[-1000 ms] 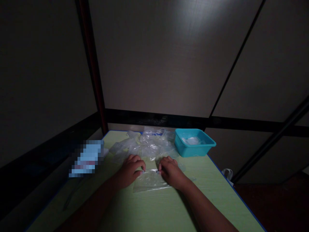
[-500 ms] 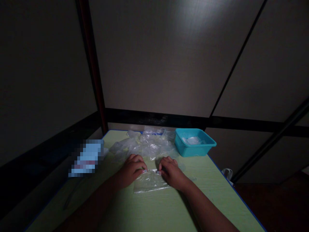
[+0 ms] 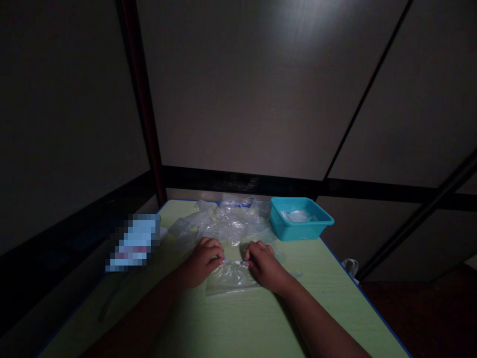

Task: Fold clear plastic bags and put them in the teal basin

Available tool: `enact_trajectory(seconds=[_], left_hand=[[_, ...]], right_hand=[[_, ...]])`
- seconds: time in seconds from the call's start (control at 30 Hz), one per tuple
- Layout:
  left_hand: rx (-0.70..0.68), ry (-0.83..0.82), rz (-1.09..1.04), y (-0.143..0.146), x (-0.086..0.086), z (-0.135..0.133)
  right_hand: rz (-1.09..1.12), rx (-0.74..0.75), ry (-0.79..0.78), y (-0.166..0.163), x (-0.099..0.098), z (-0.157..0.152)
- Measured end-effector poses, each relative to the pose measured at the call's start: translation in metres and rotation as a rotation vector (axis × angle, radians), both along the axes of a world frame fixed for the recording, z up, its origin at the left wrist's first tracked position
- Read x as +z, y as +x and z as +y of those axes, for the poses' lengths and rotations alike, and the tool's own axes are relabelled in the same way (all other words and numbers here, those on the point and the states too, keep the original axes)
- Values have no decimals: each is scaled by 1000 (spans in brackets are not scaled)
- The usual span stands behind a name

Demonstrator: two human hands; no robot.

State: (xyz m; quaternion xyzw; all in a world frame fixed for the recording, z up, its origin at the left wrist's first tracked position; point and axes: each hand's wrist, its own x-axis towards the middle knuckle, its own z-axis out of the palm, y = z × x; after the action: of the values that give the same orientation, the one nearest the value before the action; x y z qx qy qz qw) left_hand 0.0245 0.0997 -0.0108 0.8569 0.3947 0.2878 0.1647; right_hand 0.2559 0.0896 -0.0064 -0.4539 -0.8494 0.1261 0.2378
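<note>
A clear plastic bag (image 3: 234, 277) lies on the green table (image 3: 298, 318), its far edge between my two hands. My left hand (image 3: 205, 258) is closed, with thumb and fingers pinching that edge on the left. On the right, my right hand (image 3: 263, 263) pinches the same edge in the same way. Just beyond my hands a loose heap of crumpled clear plastic bags (image 3: 231, 221) spreads toward the table's back. Part of the held bag is hidden under my right hand.
At the back right corner stands a turquoise plastic basket (image 3: 301, 231) with clear plastic inside. A pixelated light blue item (image 3: 136, 243) is at the left edge. Dark panelled walls (image 3: 242, 99) rise behind the table, and a whitish object (image 3: 351, 268) sits beyond its right edge.
My left hand's fingertips have shifted very slightly left along the bag's edge, and the bag's near edge has moved a little. My right hand stays almost in place.
</note>
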Motion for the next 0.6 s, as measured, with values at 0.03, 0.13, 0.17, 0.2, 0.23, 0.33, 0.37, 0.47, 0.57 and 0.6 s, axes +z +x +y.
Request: enact_trajectory(seconds=[0.03,0.13,0.17,0.2,0.23,0.33,0.37,0.47,0.57,0.6], left_hand=[[1,0,-3,0,-1,0],[-4,-5,-12,0,-3,2],[-4,-7,-17,0,-4,2],[-3,-8,-24,0,-4,3],[-1,-7,-33,0,-5,3],[-1,-5,-53,0,-7,4],[-5,-3,-56,0,-8,4],[-4,9,-62,1,-11,5],[24,37,-61,1,-13,6],[33,48,-57,2,-14,6]], right_hand=[[-7,-4,9,0,0,0],[-26,-8,36,-1,-1,-1],[-32,-10,44,-2,-1,-1],[-39,-13,54,-2,-2,-1],[-46,-17,65,-2,-2,-1],[-73,-37,99,-3,-2,-1],[-82,-44,110,-4,-2,-2],[-111,-58,134,-5,-2,-3],[-137,-60,151,-6,-1,-4],[-145,-63,155,-6,-1,-5]])
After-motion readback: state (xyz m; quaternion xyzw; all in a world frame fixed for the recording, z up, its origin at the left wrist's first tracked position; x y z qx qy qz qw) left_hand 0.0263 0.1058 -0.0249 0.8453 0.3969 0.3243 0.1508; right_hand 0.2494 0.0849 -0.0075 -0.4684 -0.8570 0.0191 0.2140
